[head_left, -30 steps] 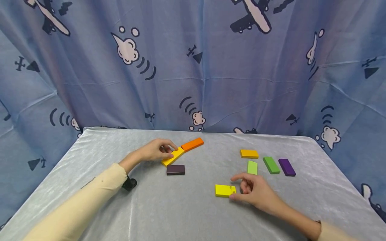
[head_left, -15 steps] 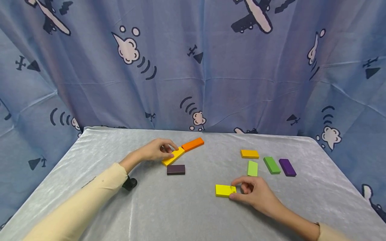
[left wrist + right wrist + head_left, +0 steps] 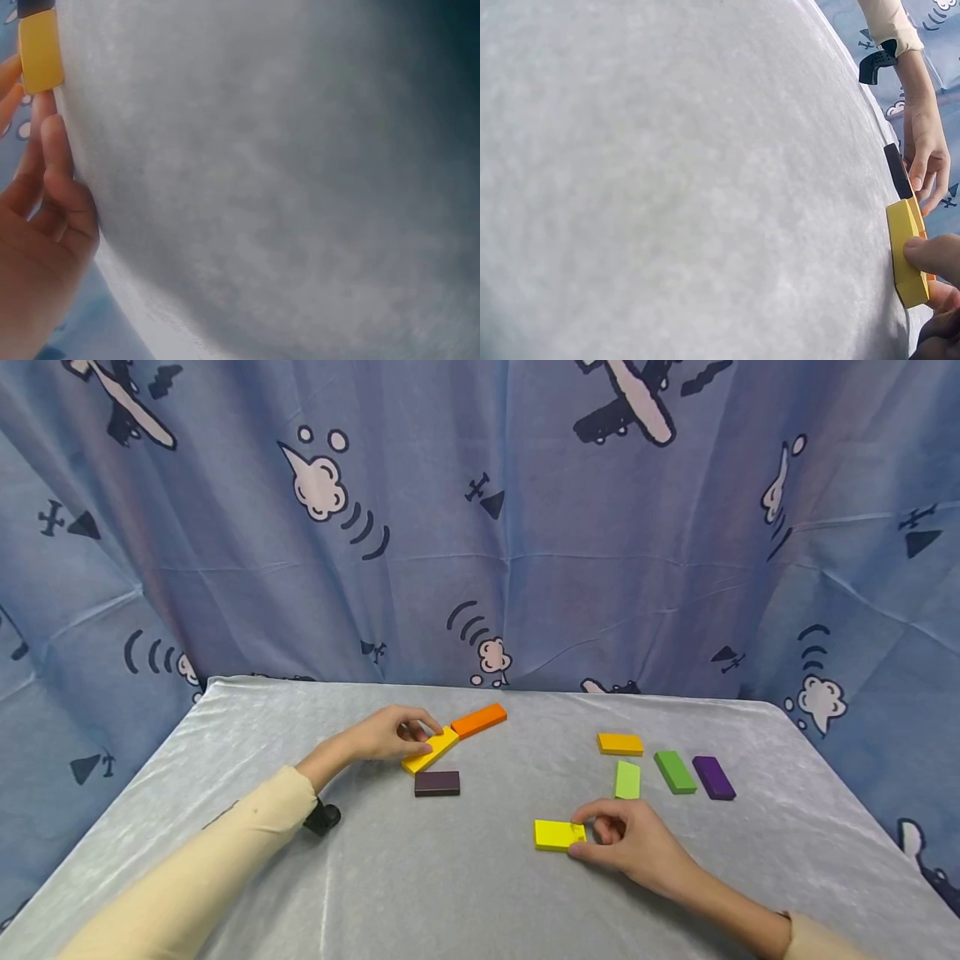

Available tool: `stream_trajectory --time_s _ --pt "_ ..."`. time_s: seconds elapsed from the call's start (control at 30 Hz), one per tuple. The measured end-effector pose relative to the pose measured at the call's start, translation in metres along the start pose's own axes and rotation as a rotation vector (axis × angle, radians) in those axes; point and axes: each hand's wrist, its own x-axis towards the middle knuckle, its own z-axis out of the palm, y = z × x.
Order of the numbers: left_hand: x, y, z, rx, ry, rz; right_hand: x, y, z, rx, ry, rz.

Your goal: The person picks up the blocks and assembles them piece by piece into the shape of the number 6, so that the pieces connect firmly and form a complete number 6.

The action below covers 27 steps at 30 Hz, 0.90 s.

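Observation:
My left hand point(image 3: 427, 737) rests on the table point(image 3: 480, 902) at centre left, its thumb and forefinger pinching the near end of an amber-yellow block point(image 3: 432, 749). That block point(image 3: 40, 51) lies flat beyond the fingertips point(image 3: 54, 131) in the left wrist view. An orange block point(image 3: 478, 720) touches its far end. My right hand point(image 3: 579, 833) pinches the right end of a bright yellow block point(image 3: 557, 835), which lies flat on the cloth. In the right wrist view my thumb point(image 3: 934, 253) presses on that yellow block point(image 3: 906, 251).
A dark brown block point(image 3: 437, 783) lies just in front of the amber one. At the right lie an amber block point(image 3: 620, 744), a light green one point(image 3: 627, 779), a green one point(image 3: 675, 772) and a purple one point(image 3: 713, 777). A blue patterned curtain hangs behind the table.
My right forefinger has curled down and drawn in until finger and thumb hold the yellow block's right end. The left hand and the other blocks have not moved.

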Motion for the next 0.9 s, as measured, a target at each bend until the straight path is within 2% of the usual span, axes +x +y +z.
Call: stream_trajectory --time_s 0.37,0.6,0.9 --pt "0.000 0.001 0.001 -0.001 0.001 -0.005 0.004 -0.002 0.000 -0.012 -0.013 -0.006" --pt "-0.001 0.001 0.001 -0.010 0.004 -0.008 0.010 -0.004 -0.002 -0.007 0.013 -0.050" --pt "-0.001 0.002 0.001 -0.004 0.001 -0.008 0.024 -0.010 0.002 0.033 0.031 -0.019"
